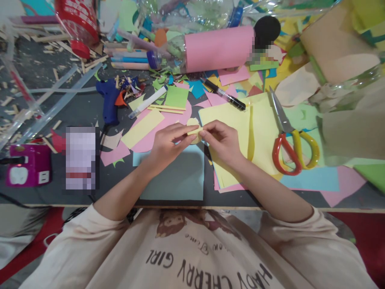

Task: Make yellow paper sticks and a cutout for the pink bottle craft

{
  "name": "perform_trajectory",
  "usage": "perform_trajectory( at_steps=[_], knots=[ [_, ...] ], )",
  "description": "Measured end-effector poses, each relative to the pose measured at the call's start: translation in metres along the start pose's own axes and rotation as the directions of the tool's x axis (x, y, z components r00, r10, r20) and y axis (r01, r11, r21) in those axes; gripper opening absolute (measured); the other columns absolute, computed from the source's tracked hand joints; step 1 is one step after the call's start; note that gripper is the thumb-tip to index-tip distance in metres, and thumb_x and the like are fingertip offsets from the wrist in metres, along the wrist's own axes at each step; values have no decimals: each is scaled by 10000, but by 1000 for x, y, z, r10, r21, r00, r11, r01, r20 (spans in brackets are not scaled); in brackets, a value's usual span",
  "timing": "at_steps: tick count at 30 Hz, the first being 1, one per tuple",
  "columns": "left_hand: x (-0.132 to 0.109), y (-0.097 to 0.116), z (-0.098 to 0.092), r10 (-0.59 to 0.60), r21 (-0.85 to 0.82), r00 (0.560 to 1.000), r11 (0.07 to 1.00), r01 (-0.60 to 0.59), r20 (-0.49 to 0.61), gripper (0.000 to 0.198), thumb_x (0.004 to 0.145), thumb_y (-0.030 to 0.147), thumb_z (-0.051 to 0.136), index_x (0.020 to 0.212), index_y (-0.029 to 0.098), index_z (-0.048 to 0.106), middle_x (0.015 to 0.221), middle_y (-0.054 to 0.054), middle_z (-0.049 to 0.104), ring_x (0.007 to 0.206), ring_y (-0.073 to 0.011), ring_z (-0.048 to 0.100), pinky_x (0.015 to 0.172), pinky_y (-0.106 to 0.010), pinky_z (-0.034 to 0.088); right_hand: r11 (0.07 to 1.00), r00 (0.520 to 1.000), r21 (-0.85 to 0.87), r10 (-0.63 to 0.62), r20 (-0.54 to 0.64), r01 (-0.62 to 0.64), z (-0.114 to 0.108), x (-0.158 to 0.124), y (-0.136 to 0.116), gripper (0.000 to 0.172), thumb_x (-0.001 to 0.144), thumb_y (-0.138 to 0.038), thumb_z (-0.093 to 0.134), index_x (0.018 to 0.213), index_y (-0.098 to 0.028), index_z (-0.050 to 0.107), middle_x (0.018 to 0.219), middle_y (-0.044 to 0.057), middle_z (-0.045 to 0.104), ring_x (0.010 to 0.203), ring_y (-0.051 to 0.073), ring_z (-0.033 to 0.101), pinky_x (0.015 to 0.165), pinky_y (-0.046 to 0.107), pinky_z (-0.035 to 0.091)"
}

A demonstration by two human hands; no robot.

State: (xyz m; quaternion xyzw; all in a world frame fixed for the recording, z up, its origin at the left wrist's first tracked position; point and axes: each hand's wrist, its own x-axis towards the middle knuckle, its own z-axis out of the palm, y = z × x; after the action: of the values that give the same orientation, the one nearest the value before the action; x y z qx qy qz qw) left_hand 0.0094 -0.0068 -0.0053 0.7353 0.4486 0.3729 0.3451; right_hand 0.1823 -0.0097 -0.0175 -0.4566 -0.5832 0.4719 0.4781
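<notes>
Between my fingertips is a small pale-yellow paper piece (193, 136), its upper edge rounded. My left hand (170, 144) pinches it from the left with thumb and forefinger. From the right, the thumb and forefinger of my right hand (224, 140) close on its other side. Below the hands lies a light-blue sheet (174, 180) on the table. A stack of yellow paper (228, 168) extends under my right hand and forearm. Just beyond the left hand are a yellow paper strip (142, 128) and a pink paper piece (180, 114).
Red-and-yellow-handled scissors (288, 136) lie right. A black marker (225, 95), a white pen (148, 102) and a blue glue gun (108, 100) lie beyond the hands. Farther back is a pink-wrapped bottle (219, 48). At left sits a purple box (28, 164).
</notes>
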Motion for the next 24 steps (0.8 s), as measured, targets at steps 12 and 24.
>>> perform_trajectory(
  at_steps=[12, 24],
  knots=[
    [0, -2, 2, 38, 37, 999, 999, -38, -15, 249, 913, 358, 576, 983, 219, 770, 838, -30, 762, 688, -104, 640, 616, -215, 479, 1000, 1000, -25, 11, -8, -11, 1, 0, -4, 333, 820, -514, 644, 696, -208, 607, 642, -13, 619, 610, 119, 563, 602, 277, 471],
    [-1, -4, 1, 50, 30, 998, 998, -50, -22, 220, 914, 321, 583, 980, 225, 770, 828, -23, 766, 695, -108, 660, 633, -216, 489, 998, 1000, -48, 29, -7, -30, 1, -1, -5, 325, 822, -503, 648, 691, -208, 612, 641, -12, 625, 609, 121, 563, 596, 281, 466]
  ],
)
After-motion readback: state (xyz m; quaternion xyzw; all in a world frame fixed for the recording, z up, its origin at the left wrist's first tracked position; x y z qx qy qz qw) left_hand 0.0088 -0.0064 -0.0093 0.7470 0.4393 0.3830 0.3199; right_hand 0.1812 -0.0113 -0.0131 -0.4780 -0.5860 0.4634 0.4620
